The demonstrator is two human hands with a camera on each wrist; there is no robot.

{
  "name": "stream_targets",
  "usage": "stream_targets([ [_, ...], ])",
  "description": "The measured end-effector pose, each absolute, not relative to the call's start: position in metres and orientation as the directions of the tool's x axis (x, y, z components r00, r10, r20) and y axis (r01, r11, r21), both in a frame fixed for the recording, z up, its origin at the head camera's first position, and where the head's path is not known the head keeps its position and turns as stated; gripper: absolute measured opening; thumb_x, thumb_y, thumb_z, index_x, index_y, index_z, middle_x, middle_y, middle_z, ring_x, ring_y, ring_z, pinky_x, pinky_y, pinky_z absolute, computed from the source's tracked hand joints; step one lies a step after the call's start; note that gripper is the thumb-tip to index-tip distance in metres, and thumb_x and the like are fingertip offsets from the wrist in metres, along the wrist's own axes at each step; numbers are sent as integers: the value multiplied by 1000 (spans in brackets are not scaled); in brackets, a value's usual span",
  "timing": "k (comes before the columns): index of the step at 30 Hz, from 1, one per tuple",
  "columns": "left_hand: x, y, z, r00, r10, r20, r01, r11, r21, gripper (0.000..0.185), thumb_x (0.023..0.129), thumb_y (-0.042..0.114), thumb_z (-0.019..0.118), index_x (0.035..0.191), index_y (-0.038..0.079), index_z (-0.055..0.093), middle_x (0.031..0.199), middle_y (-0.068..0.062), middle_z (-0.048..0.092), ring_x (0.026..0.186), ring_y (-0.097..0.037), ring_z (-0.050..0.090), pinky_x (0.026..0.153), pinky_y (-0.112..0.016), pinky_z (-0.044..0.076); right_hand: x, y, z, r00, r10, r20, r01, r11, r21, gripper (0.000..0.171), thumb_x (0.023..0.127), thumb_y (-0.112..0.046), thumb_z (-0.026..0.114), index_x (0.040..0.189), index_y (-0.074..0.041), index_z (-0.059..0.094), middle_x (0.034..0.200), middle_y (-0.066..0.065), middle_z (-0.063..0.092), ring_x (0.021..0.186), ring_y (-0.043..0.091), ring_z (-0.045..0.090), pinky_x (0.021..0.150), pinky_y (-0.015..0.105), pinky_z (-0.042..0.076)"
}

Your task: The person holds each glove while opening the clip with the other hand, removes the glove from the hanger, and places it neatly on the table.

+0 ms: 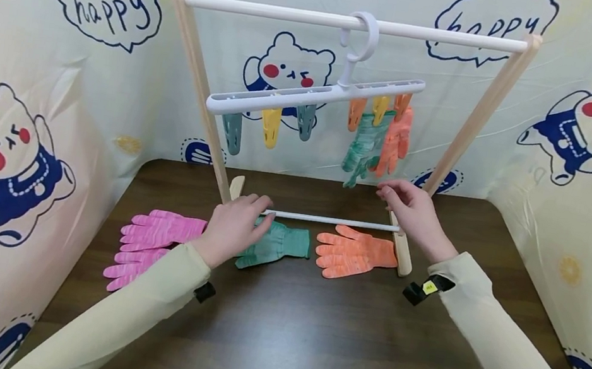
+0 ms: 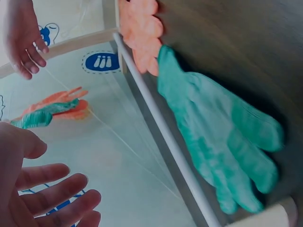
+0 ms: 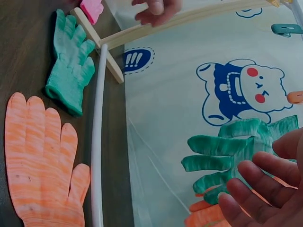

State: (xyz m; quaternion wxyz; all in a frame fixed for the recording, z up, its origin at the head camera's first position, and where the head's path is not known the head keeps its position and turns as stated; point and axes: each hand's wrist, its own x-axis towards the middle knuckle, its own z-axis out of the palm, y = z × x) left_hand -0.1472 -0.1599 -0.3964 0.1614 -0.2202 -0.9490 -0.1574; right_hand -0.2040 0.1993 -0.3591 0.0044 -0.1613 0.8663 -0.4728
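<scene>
My left hand (image 1: 235,226) hovers over a green glove (image 1: 287,241) on the table, its fingers spread and loosely bent in the left wrist view, with nothing in them. Near the rack's right post, my right hand (image 1: 414,215) is raised just below the hanging gloves, fingers relaxed and holding nothing. A green glove (image 1: 367,141) and an orange glove (image 1: 396,142) hang by clothespins from the right half of a white hanger (image 1: 315,93). Another orange glove (image 1: 354,254) lies flat on the table. Pink gloves (image 1: 162,231) lie at the left, partly hidden by my left forearm.
The hanger's hook (image 1: 372,39) loops over the white top bar (image 1: 276,12) of a wooden rack, and the hanger tilts. Two grey-green clothespins and a yellow clothespin (image 1: 270,128) hang at its left. A low white rod (image 1: 336,221) joins the rack's feet. Printed cloth surrounds the brown table (image 1: 296,337).
</scene>
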Motion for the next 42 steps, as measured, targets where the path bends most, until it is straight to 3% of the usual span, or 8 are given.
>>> stream_targets([
  [10, -167, -133, -388, -865, 355, 353, 466, 829, 309, 23, 105, 29, 62, 113, 10, 70, 97, -8, 73, 77, -21, 67, 59, -34, 56, -211, 197, -353, -941, -275, 197, -320, 537, -781, 40, 111, -30, 50, 132, 0, 65, 124, 19, 69, 104, 28, 65, 82, 21, 52],
  [19, -187, -108, -375, -882, 314, 350, 448, 787, 424, 28, 106, 32, 59, 118, 10, 71, 107, -7, 73, 85, -21, 68, 69, -40, 57, -217, 193, -340, -936, -239, 257, -349, 565, -748, 40, 110, -35, 51, 130, -4, 66, 121, 14, 70, 101, 26, 66, 79, 18, 51],
  [28, -206, -94, -370, -895, 253, 367, 425, 733, 531, 26, 106, 31, 59, 117, 9, 71, 106, -6, 70, 91, -22, 66, 76, -38, 57, -224, 186, -329, -931, -234, 279, -364, 587, -723, 41, 110, -33, 49, 132, -2, 66, 125, 17, 69, 113, 29, 62, 94, 51, 52],
  [42, -229, -70, -359, -918, 220, 329, 390, 642, 660, 29, 107, 33, 57, 123, 10, 66, 116, -7, 69, 106, -24, 67, 91, -37, 57, -242, 180, -322, -922, -175, 346, -382, 565, -731, 40, 110, -30, 51, 131, 0, 67, 125, 20, 69, 114, 31, 62, 98, 52, 51],
])
